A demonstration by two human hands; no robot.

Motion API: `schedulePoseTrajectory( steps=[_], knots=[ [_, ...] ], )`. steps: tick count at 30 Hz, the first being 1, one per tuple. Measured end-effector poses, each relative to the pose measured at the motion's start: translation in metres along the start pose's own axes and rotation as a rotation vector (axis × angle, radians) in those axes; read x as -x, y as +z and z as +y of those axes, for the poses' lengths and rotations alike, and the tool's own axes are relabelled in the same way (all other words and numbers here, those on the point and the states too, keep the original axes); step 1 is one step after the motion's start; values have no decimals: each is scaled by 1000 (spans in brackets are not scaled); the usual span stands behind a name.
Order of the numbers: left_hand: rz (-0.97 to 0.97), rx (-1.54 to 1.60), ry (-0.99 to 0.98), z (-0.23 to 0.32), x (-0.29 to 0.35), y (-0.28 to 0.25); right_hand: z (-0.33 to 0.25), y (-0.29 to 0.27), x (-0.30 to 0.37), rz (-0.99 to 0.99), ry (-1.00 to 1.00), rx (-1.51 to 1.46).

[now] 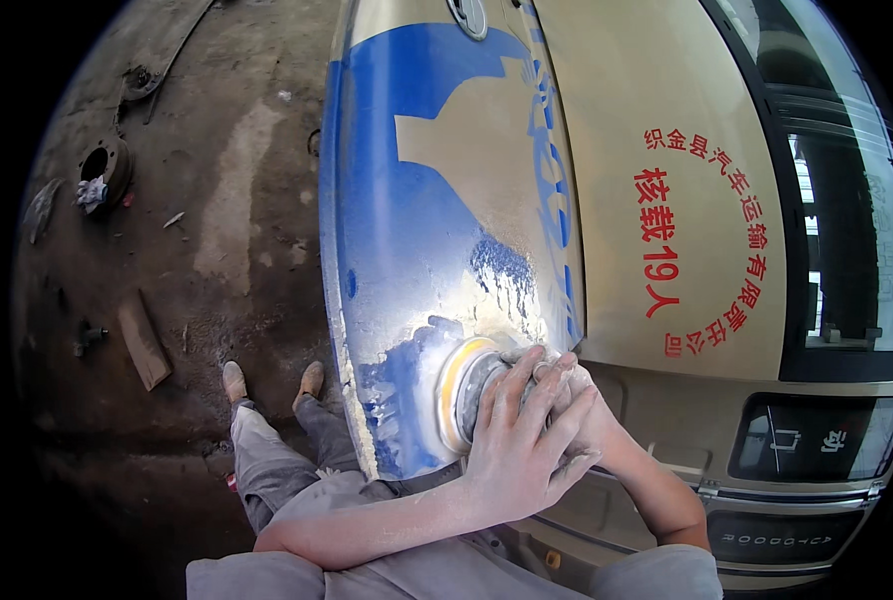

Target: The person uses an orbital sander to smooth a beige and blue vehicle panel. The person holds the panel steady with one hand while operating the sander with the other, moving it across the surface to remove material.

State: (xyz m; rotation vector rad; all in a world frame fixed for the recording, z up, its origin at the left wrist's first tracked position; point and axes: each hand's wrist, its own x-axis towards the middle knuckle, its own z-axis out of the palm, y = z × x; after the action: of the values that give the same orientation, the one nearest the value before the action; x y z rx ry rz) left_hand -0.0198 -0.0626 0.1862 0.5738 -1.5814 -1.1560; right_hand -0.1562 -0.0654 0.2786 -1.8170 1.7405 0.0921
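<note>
Both my hands are on a round disc sander (474, 385) with a yellow-edged pad, its face against a blue and beige vehicle panel (397, 240). My left hand (527, 445) lies over the back of the sander, its dusty fingers wrapped across it. Partly behind it, my right hand (579, 395) grips the sander from the other side; most of its fingers are hidden. Pale dust covers both hands. Around the pad the paint is sanded through, with white and cream filler (497, 310) and worn blue patches showing.
Right of the panel stands a beige vehicle side (607, 100) with red lettering and dark windows (837, 230). On the dirty floor at left lie a wooden block (145, 340), a round metal drum (104, 170) and a hose or cable (179, 55). My feet (272, 382) are beside the panel.
</note>
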Motion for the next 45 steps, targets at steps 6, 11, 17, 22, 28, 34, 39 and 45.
schedulePoseTrajectory(
  steps=[6,11,17,22,28,34,39,45],
  knots=[
    [-119,7,-7,-5,10,14,20,10,12,-34,65,-29],
    [26,-5,-5,-9,1,9,3,0,-4,-3,19,23],
    [-53,-32,12,-5,22,8,23,17,7,-21,52,-69],
    [-42,26,-10,-17,-9,23,12,4,1,-51,36,117],
    [-32,12,36,-4,21,8,1,9,9,31,56,-53],
    [-80,26,-14,-28,-5,38,20,13,7,9,79,5],
    [2,8,34,-11,25,7,-2,7,-5,-12,-83,139],
    [-57,62,16,-31,-2,29,34,14,13,106,233,-35]
  ],
)
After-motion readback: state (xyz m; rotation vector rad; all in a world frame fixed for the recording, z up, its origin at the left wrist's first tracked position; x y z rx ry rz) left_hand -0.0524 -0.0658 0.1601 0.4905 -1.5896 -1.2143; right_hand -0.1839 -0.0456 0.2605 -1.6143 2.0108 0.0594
